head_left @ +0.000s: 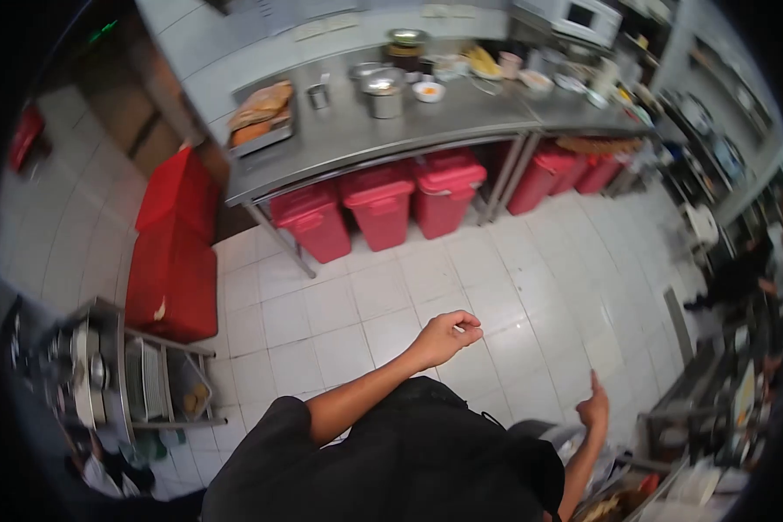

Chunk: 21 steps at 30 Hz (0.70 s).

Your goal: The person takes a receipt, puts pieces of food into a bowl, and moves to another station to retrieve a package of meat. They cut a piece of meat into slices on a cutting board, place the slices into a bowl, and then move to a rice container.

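This person is dressed all in black: a short-sleeved top [391, 470], the left sleeve [274, 426] ending near the elbow, with forearms, left hand [444, 337] and right hand [593, 407] bare

Red bins [379, 204] under a steel-grey counter [357, 130], white-tiled floor [391, 296] (black sleeve [270, 435] nearby).

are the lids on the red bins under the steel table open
No, the red bins under the steel table all have their lids shut.

Two hands [444, 337] [593, 407], one microwave [580, 17]
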### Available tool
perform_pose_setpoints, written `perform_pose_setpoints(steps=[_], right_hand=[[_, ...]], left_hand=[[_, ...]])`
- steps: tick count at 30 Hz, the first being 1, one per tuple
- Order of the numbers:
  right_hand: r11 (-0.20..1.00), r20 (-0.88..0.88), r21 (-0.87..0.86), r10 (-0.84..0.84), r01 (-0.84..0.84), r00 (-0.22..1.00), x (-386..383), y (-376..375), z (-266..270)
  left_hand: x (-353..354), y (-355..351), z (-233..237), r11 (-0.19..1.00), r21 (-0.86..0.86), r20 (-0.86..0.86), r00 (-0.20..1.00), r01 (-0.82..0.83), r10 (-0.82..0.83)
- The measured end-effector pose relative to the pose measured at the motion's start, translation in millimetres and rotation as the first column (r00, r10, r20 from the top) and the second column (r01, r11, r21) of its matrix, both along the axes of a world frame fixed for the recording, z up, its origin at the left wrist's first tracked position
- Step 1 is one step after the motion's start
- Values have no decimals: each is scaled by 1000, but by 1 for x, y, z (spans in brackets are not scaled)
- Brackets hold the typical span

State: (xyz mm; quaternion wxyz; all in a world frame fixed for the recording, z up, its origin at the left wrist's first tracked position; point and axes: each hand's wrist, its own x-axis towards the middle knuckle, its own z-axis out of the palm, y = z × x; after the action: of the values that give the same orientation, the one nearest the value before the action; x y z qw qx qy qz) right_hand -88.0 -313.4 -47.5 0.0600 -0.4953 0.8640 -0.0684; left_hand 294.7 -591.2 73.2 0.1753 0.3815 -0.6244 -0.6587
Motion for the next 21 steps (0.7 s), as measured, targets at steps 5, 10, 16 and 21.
perform_pose_setpoints(steps=[5,10,16,21], right_hand=[[903,846,174,-342,394,409,63,-133,-18],[898,738,402,-434,179,517,68,-179,-80],[870,698,471,-267,-146,665,58,-277,-120],[922,578,283,56,-264,814,48,-456,-169]], left_hand=[[58,-55,4,965,38,-43,965,-258,260],[100,-103,3,886,37,-57,884,-462,463],[121,-183,4,779,-27,-41,780,-626,625],[139,-245,-1,699,-73,34,699,-711,714]])
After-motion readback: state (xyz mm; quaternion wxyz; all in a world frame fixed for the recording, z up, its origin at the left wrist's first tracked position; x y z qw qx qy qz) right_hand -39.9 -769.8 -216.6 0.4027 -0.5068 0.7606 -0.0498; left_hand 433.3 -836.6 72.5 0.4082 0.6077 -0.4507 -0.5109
